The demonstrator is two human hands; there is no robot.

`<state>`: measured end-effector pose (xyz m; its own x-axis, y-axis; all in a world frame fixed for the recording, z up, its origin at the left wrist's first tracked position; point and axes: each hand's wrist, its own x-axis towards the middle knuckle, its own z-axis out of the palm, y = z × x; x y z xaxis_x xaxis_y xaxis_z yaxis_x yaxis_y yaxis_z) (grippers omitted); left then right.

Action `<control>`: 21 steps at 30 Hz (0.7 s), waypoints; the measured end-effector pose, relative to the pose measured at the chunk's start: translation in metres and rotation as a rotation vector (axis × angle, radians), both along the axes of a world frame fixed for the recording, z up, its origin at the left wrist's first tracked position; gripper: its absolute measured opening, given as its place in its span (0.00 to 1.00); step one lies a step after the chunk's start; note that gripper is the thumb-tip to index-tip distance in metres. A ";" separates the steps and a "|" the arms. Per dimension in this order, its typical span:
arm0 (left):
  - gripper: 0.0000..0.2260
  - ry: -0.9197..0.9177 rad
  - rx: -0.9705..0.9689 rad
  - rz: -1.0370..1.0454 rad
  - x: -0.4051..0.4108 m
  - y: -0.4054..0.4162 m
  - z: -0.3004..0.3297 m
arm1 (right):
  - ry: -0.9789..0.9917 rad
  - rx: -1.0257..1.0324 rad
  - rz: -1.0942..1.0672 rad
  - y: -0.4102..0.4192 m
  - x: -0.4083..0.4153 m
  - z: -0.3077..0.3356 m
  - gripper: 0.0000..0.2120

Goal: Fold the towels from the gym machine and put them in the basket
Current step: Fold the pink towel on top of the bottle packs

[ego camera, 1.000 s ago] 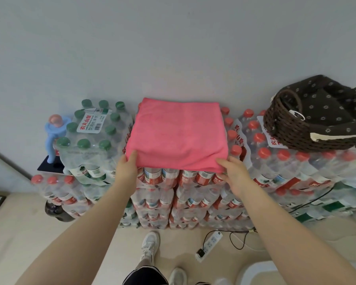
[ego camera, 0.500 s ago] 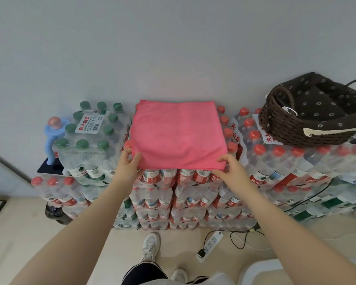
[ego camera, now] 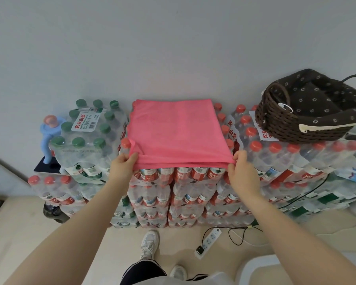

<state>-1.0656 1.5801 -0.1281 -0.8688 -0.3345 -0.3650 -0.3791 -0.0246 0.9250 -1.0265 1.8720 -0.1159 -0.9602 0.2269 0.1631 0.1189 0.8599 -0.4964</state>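
Observation:
A pink towel (ego camera: 177, 130), folded into a flat square, lies on top of stacked packs of water bottles against the wall. My left hand (ego camera: 122, 167) pinches its near left corner, which is lifted and curled up slightly. My right hand (ego camera: 242, 171) pinches the near right corner. A dark brown woven basket (ego camera: 286, 126) with a flower-print fabric lining sits on the bottle packs to the right, about a hand's width from the towel.
Bottle packs with green caps (ego camera: 86, 128) stand left of the towel, with a blue and pink toy-like object (ego camera: 49, 130) beside them. A white power strip (ego camera: 209, 241) and cables lie on the floor below. My shoes (ego camera: 150, 243) are near the stack.
Both hands shifted from resting at the towel's near edge to pinching its near corners. The left corner has lifted a little.

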 end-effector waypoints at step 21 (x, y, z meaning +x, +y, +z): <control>0.09 0.126 0.411 -0.092 0.023 0.000 0.059 | 0.289 -1.274 -0.118 -0.025 -0.009 0.053 0.14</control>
<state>-1.0423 1.5806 -0.0692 -0.9346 -0.1026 -0.3407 -0.2818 -0.3712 0.8848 -1.0358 1.8475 -0.0633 -0.8907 0.4534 -0.0314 -0.0863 -0.2364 -0.9678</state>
